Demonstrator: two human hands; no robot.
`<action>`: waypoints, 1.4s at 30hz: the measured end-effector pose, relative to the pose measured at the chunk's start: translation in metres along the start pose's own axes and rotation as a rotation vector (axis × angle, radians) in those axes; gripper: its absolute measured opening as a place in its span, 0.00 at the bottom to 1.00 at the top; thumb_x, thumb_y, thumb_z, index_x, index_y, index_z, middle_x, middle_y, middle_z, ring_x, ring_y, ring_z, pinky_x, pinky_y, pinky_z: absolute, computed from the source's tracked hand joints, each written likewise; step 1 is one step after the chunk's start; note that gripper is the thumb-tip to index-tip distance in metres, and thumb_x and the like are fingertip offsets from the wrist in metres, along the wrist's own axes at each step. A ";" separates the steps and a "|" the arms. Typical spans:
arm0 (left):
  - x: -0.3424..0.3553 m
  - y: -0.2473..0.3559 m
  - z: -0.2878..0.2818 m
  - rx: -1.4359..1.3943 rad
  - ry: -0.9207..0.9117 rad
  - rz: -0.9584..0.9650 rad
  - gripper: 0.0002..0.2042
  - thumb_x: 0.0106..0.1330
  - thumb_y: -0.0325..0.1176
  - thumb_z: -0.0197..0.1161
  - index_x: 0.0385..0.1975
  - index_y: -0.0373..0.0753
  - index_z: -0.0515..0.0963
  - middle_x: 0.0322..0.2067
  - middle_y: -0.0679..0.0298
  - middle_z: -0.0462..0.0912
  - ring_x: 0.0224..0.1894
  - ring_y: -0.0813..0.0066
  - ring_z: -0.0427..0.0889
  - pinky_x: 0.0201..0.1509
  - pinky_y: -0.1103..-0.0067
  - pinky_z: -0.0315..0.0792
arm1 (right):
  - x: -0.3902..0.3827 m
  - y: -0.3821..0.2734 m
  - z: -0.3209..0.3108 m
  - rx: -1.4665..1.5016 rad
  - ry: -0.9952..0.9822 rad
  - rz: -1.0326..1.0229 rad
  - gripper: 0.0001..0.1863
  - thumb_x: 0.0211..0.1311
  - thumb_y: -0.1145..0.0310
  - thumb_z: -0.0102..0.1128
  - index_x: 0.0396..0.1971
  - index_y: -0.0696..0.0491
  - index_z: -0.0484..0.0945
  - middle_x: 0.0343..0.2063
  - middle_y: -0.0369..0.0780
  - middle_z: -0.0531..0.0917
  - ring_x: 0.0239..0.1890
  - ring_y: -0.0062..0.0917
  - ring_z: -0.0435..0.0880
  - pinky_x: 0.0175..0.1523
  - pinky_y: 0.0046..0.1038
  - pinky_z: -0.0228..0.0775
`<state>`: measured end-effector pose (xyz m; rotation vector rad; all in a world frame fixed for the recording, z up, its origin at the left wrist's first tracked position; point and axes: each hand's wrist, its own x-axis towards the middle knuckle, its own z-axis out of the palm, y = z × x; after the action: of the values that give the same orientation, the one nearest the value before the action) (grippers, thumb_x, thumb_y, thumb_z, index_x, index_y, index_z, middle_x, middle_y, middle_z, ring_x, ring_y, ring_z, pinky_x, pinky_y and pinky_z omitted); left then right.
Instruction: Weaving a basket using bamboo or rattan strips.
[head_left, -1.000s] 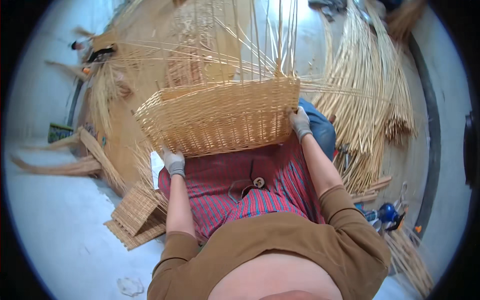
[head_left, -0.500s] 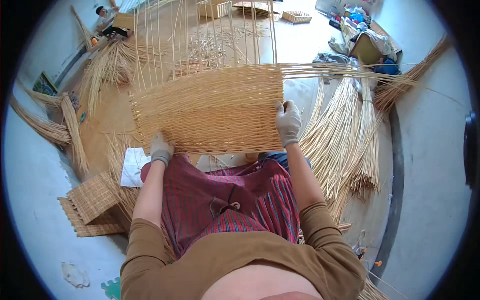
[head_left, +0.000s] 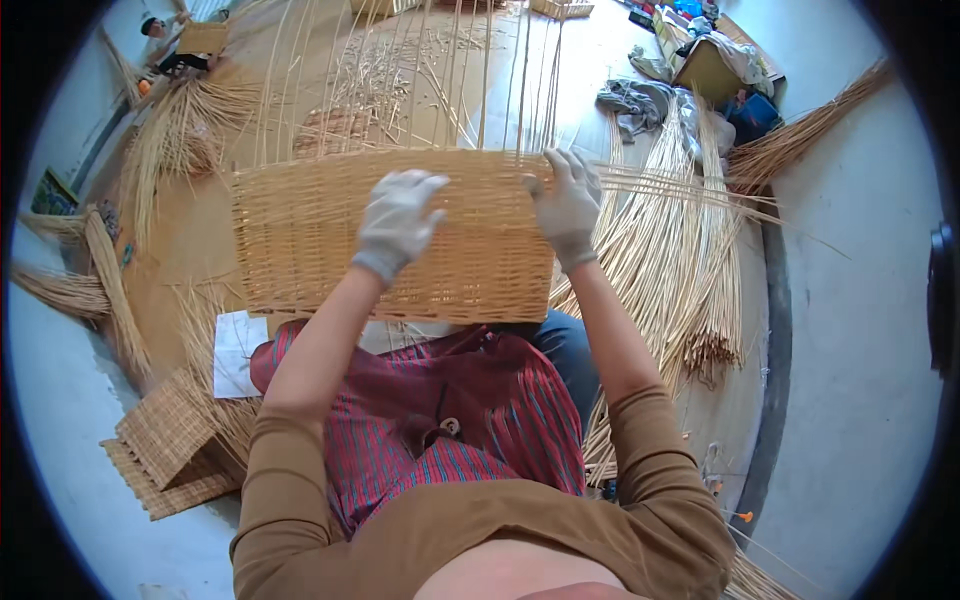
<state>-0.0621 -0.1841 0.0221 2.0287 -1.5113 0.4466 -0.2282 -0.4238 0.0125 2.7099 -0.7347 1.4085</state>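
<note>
A tan woven wicker piece (head_left: pixel 300 230) stands across my lap over a red striped cloth (head_left: pixel 450 390), with long upright canes (head_left: pixel 468 95) behind it and more trailing out to the right. Both hands wear pale grey gloves. My left hand (head_left: pixel 398 222), slightly blurred, is over the middle of the weave with fingers and thumb apart. At the upper right corner, my right hand (head_left: pixel 566 210) has its fingers spread at the edge; whether it touches the weave is hard to tell.
Cane bundles (head_left: pixel 675 270) lie right and left (head_left: pixel 115 275). Woven panels (head_left: pixel 165 430) and a white sheet (head_left: pixel 238 355) lie lower left. A co-worker (head_left: pixel 165 45) sits at the far left back. Piled bags and clothes (head_left: pixel 720 70) are at the back right.
My left hand has left the lower left edge and risen to the middle of the piece. My right hand has moved up toward the top corner and loosened its grip.
</note>
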 end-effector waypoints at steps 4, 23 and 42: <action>0.099 0.032 0.050 0.311 -0.255 -0.183 0.38 0.59 0.50 0.75 0.72 0.58 0.68 0.63 0.55 0.78 0.70 0.55 0.72 0.79 0.54 0.54 | 0.031 -0.001 0.037 -0.219 -0.295 -0.108 0.37 0.64 0.34 0.61 0.61 0.48 0.80 0.50 0.42 0.85 0.61 0.39 0.77 0.75 0.45 0.54; 0.020 -0.058 0.002 0.306 0.067 -0.179 0.33 0.64 0.60 0.67 0.69 0.60 0.71 0.69 0.55 0.69 0.74 0.55 0.66 0.81 0.50 0.45 | 0.010 -0.021 0.043 -0.184 -0.153 -0.079 0.38 0.73 0.34 0.48 0.70 0.46 0.71 0.70 0.50 0.71 0.78 0.44 0.59 0.83 0.44 0.35; -0.037 -0.081 -0.031 0.312 -0.208 -0.339 0.37 0.67 0.48 0.64 0.77 0.54 0.61 0.73 0.42 0.60 0.74 0.38 0.61 0.79 0.51 0.52 | -0.053 -0.180 0.048 0.568 -0.169 -0.135 0.09 0.62 0.66 0.67 0.43 0.44 0.85 0.39 0.44 0.87 0.45 0.45 0.85 0.61 0.47 0.73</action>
<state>0.0053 -0.1200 0.0057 2.5882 -1.2306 0.3581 -0.1447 -0.2521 -0.0196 3.2479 -0.1511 1.5620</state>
